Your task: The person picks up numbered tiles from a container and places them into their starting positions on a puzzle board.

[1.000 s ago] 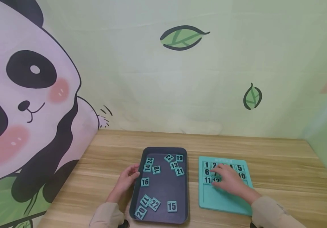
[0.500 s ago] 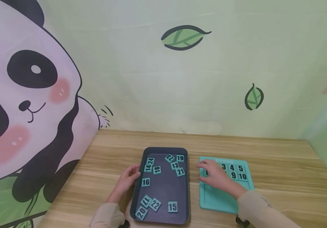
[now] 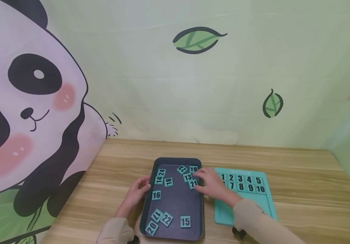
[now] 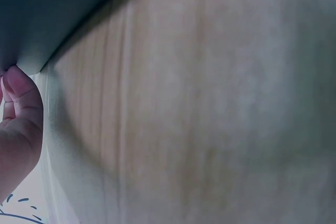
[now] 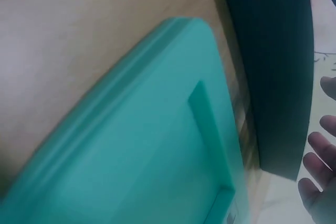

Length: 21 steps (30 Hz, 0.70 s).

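Note:
A dark shallow tray [image 3: 175, 203] holds loose square number tiles, among them 13 [image 3: 188, 177], 21 [image 3: 193, 184] and 15 [image 3: 185, 222]. My left hand [image 3: 137, 192] grips the tray's left rim, its fingertips at the wall in the left wrist view. Over the right rim reaches my right hand [image 3: 213, 184], fingers spread apart and nothing held, fingertips close to tiles 13 and 21. To the right lies a turquoise number board [image 3: 248, 206] with tiles in its upper rows. Tiles 1 to 5 and 7 to 10 show; the hand and forearm hide part of its left side.
Everything rests on a wood-grain table [image 3: 300, 189]. Behind it rises a pale green wall cloth [image 3: 150, 101] with a panda [image 3: 34, 112] and leaves. Inside the tray, tiles 17 [image 3: 156, 215], 20 [image 3: 152, 228] and 22 [image 3: 166, 219] crowd together at the lower left.
My right hand has moved left from the board to the tray's right side, uncovering most of the board's upper tiles. The left hand has stayed at the tray's rim.

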Tool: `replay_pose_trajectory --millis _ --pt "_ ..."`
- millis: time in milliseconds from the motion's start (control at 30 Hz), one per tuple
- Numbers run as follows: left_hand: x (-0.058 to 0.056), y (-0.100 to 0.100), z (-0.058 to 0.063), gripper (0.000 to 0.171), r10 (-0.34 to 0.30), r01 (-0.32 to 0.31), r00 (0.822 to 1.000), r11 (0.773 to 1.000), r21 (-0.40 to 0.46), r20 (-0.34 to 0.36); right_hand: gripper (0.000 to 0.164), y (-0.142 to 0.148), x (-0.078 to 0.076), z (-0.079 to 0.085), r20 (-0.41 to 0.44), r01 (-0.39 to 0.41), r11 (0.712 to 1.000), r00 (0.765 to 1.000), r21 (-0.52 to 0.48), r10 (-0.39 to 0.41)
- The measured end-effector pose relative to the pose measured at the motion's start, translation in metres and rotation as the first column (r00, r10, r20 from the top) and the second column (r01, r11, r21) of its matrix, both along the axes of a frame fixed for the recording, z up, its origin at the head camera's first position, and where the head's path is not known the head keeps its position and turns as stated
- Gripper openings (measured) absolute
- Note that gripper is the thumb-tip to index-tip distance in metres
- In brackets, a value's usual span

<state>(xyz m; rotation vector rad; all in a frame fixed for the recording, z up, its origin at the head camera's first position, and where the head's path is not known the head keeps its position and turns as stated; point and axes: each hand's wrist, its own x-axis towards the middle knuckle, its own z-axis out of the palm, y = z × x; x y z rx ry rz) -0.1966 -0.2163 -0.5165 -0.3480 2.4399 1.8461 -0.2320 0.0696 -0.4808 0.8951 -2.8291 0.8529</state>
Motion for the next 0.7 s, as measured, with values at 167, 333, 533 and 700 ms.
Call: replay_pose_trajectory --millis 167,333,533,700 --pt "0.000 0.000 0.000 0.035 0.000 0.000 1.000 1.000 0.003 0.003 0.040 -0.015 -0.007 -0.005 -0.036 0.002 0.995 0.999 0.103 0.001" --pt "0.001 0.000 0.000 0.035 0.001 -0.001 1.000 1.000 0.008 0.006 0.040 -0.024 -0.013 -0.007 -0.039 0.017 0.984 0.999 0.178 -0.011" --pt "0.002 0.000 0.001 0.035 0.005 -0.005 1.000 1.000 0.015 0.005 0.039 -0.032 -0.020 -0.010 -0.045 0.028 0.973 0.999 0.230 -0.018" --pt "0.002 -0.001 0.002 0.034 0.007 -0.007 1.000 1.000 0.012 0.009 0.038 -0.036 -0.026 -0.015 -0.010 0.039 0.963 0.999 0.266 -0.038"
